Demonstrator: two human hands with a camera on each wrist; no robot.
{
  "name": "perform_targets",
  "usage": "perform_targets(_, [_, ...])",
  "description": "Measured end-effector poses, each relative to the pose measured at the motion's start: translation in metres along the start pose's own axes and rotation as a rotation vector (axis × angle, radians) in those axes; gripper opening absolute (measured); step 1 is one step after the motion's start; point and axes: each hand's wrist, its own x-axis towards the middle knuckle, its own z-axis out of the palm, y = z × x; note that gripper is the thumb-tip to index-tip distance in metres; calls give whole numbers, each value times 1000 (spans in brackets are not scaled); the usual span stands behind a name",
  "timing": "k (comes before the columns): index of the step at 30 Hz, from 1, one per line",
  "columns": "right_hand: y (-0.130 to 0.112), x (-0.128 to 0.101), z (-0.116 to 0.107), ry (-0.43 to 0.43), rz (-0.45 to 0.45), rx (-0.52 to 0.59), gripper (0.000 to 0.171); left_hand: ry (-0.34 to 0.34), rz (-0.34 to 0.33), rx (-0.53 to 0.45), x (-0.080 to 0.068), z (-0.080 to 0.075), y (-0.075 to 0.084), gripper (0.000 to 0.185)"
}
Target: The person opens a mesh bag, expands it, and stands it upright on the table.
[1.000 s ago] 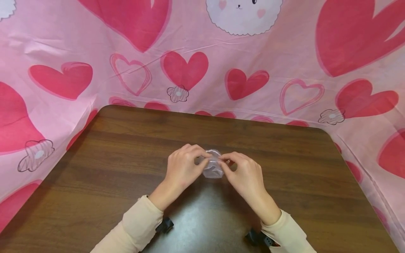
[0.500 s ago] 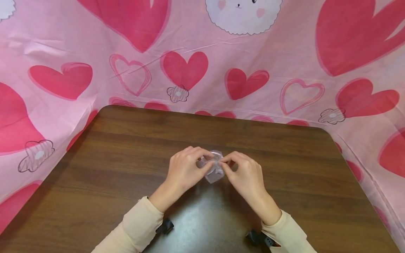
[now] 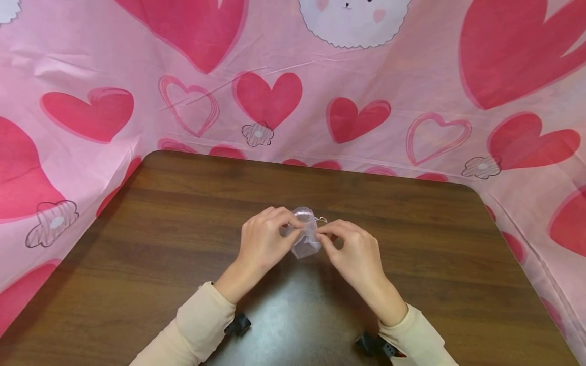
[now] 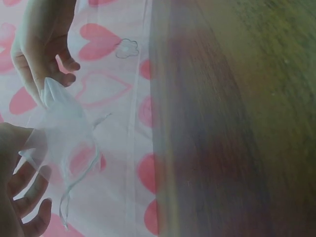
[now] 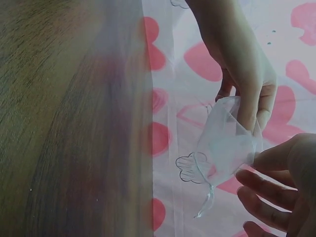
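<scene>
Between both hands hangs a small sheer white drawstring pouch (image 3: 305, 246), held above the table. My left hand (image 3: 264, 239) pinches its left side with thumb and fingertips. From the other side, my right hand (image 3: 353, 250) pinches the fabric near the edge. In the right wrist view, some left-hand fingers lie against or within the sheer pouch (image 5: 222, 143); which one I cannot tell. Thin cord (image 4: 81, 177) dangles from the pouch in the left wrist view, and a bit of it sticks out above the right fingertips in the head view.
Under the hands lies a dark brown wooden table (image 3: 192, 203) with rounded far corners. Pink cloth (image 3: 366, 71) with red hearts hangs around its back and sides. A black wrist strap (image 3: 238, 325) shows at the left cuff, another (image 3: 373, 345) at the right.
The pouch has turned and shifted slightly up and left, after dipping lower half a second ago. A loop of cord now shows at its upper right. Both hands have moved only a little.
</scene>
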Motion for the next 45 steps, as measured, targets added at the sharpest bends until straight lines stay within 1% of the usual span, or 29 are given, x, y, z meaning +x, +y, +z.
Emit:
perform_targets(3, [-1,0,0,-1,3,-2,14,-7,-10,-5,0,0,0,14])
perform_targets(10, [-2,2,-1,-7,20,-14,14,-13,-1,4,0,1,0,12])
perform_targets(15, [-2,2,0,-15,24,-9,15,-52,6,20,0,1,2,15])
perform_targets(18, [-2,2,2,-7,21,-8,17,-67,20,33,0,1,4,14])
perform_targets(22, [-3,2,3,9,17,-3,16,-49,19,44,0,1,5,10])
perform_targets(25, [-4,1,4,12,11,4,16,-29,-6,43,0,2,3,9])
perform_targets(27, [-6,0,4,10,10,1,20,-20,-23,39,0,2,2,9])
perform_targets(32, [-10,-2,6,-22,25,-27,40,-8,-36,33,0,3,1,9])
perform_targets(34, [-11,-3,7,-41,38,-36,43,-5,-42,32,0,3,1,8])
perform_targets(38, [-12,-4,8,-52,63,-42,39,3,-71,29,-1,2,1,7])
perform_targets(42, [-11,-3,7,-29,80,-52,31,14,-100,21,-2,1,0,6])
perform_targets(45, [-8,-3,7,-5,88,-69,26,19,-108,11,-2,-1,0,6])
